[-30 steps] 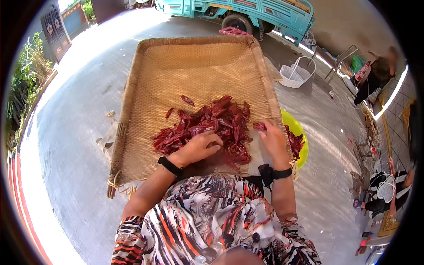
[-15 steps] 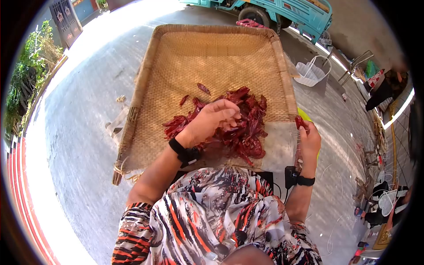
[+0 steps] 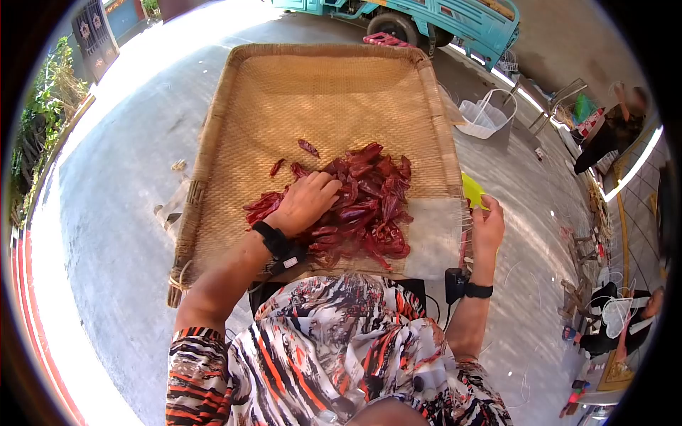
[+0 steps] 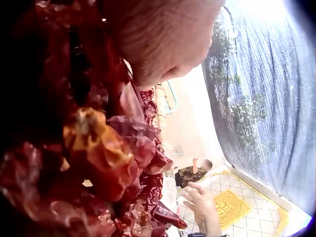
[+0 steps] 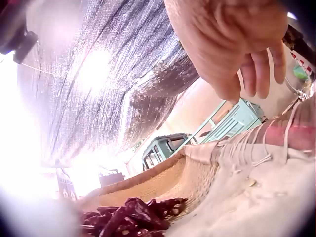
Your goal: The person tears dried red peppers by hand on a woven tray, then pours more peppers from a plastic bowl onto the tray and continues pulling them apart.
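Observation:
A heap of dried red chili peppers point(image 3: 373, 202) lies on the near half of a large woven tray point(image 3: 320, 92). My left hand point(image 3: 307, 204) rests on the left side of the heap, its fingertips reaching down among the peppers; whether they pinch one I cannot tell. In the left wrist view, wrinkled peppers point(image 4: 103, 153) fill the space close under that hand. My right hand point(image 3: 488, 228) is over the tray's right edge, beside a yellow-green basin point(image 3: 472, 190) partly hidden by it. Its fingers point(image 5: 261, 74) hang loosely with nothing between them in the right wrist view.
Two loose peppers point(image 3: 308, 148) lie beyond the heap. A pale patch point(image 3: 435, 234) covers the tray's near right corner. On the floor past the right rim stands a white basket point(image 3: 483, 119). A turquoise cargo vehicle point(image 3: 455, 25) is at the back, and another person point(image 3: 618, 131) is at far right.
My right hand carried a pepper from the tray over its right edge to the basin and now shows none. My left hand lifted a little, then came back down onto the heap.

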{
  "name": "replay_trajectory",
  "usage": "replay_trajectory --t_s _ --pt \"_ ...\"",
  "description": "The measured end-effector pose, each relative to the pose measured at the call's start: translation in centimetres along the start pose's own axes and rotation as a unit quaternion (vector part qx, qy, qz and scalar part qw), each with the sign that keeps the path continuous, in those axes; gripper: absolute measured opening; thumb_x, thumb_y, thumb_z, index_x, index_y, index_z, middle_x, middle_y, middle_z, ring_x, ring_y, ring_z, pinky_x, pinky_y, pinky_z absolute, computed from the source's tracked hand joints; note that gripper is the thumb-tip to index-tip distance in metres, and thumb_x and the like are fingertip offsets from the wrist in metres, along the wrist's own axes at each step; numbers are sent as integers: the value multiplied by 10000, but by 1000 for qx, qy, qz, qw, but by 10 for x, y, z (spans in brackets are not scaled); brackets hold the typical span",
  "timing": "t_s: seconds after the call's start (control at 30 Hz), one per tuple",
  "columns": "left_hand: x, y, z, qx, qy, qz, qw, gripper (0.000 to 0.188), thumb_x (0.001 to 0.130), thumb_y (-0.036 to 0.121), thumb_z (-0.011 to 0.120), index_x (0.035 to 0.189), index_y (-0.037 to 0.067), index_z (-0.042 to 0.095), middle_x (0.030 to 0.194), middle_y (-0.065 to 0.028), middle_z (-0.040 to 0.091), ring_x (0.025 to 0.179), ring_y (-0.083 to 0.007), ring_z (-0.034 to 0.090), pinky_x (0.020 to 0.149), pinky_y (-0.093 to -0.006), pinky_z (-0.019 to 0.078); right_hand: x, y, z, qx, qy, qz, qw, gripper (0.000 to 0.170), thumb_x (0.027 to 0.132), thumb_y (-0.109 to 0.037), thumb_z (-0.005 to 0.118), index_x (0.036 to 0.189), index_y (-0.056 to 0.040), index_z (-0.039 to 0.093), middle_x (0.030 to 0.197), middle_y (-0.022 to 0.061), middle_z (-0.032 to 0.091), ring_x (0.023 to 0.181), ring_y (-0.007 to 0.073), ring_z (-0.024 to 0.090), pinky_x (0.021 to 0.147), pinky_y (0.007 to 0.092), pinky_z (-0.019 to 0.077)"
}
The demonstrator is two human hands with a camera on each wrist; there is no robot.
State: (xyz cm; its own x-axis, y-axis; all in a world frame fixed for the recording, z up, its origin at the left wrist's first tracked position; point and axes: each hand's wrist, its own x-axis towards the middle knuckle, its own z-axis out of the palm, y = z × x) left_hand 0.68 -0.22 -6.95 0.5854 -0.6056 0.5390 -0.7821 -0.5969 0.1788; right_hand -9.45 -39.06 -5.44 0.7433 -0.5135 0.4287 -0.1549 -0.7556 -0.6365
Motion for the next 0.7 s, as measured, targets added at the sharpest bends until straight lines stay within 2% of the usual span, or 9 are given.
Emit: replay_trajectory --t_s 0.07,0.13,0.23,0.3,0.33,0.43,0.53,0.63,0.7 --pt "-2 -1 2 -48 -15 -31 998 185 909 191 633 1067 95 624 969 -104 595 981 -306 595 832 -424 513 -1 -14 20 58 -104 -6 993 306 906 -179 612 1182 -49 637 1040 140 699 907 277 683 824 376 522" --pt "-2 0 0 -110 -14 -58 992 188 908 199 651 1042 68 636 974 -119 596 988 -326 587 848 -424 498 -12 -52 33 50 -177 -53 982 288 910 -202 610 1152 -51 648 968 145 710 906 283 684 812 374 522" --pt "-4 10 2 -182 58 -71 979 210 901 197 676 1052 58 634 999 -140 603 980 -349 583 850 -432 488 -19 -84 57 1 -242 -85 967 304 883 -202 645 1156 -66 649 1026 154 700 937 290 678 800 383 520" --pt "-11 14 4 -235 43 -104 965 204 891 188 696 1022 41 645 1027 -149 614 1002 -355 581 880 -426 481 -18 -82 83 32 -217 -106 970 305 865 -189 664 1143 -67 649 1036 153 689 954 301 665 797 395 515" --pt "-13 13 5 -250 38 -112 961 224 898 199 701 1037 32 645 1037 -135 615 1013 -325 585 890 -406 477 -17 -81 91 48 -205 -118 971 306 855 -182 674 1137 -67 650 1040 152 683 963 306 659 795 401 513" --pt "-16 9 7 -311 28 -141 940 265 897 222 717 1054 19 648 1063 -111 620 1040 -279 586 924 -375 462 -14 -82 94 67 -266 -64 960 320 829 -160 703 1124 -54 642 1019 141 666 959 321 639 786 432 501" --pt "-18 8 6 -344 20 -160 925 304 884 245 732 1076 22 656 1084 -98 626 1073 -262 572 965 -363 439 -16 -82 93 56 -232 -130 962 317 817 -112 711 1119 -47 639 957 115 655 869 289 639 752 402 503" --pt "-17 11 4 -345 13 -150 926 349 875 278 743 1112 35 663 1110 -91 630 1118 -261 547 1001 -366 418 -26 -102 78 55 -151 -233 959 248 832 -108 682 1076 -75 647 965 129 644 931 334 607 811 436 473" --pt "-17 13 3 -340 15 -133 931 368 875 296 743 1133 45 666 1130 -88 631 1142 -261 531 1018 -373 406 -40 -132 64 47 -151 -274 949 219 832 -105 679 1049 -81 649 956 119 638 939 327 599 826 427 463"
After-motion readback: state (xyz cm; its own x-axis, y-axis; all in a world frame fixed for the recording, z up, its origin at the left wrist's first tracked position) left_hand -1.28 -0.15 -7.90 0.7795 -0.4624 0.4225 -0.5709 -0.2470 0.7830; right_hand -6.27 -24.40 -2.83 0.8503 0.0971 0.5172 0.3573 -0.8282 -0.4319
